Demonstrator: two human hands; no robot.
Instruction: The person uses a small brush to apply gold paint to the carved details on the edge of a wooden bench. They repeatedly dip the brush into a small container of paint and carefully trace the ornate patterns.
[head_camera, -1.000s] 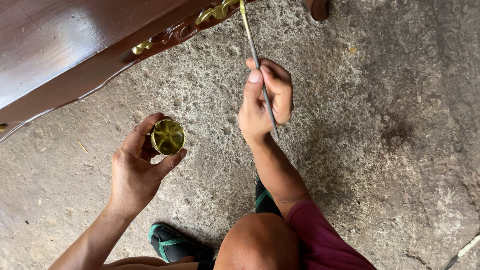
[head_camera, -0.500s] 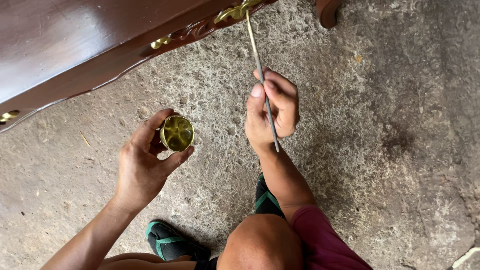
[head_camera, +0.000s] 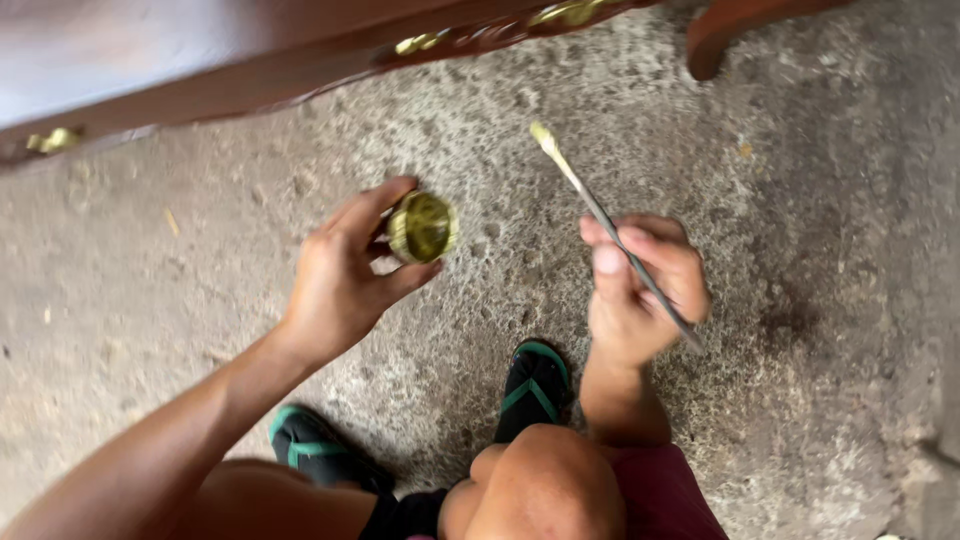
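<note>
**Little Gold Paint Pot in One Hand, Thin Brush in the Other**

Your left hand (head_camera: 340, 280) holds a small round pot (head_camera: 422, 226). Your thumb and fingers pinch it by its sides. The pot is tipped, so its open top faces you. The inside looks shiny gold and green. It is up in the air, above the rough grey floor (head_camera: 820, 200).

Your right hand (head_camera: 640, 290) is closed around a thin brush (head_camera: 610, 225). The brush tip is pale gold and points up and away from you. It is near the pot but not touching it.

A dark brown wooden piece (head_camera: 200, 60) with gold bits is at the top. Your feet wear black and green sandals (head_camera: 535, 385) below.
</note>
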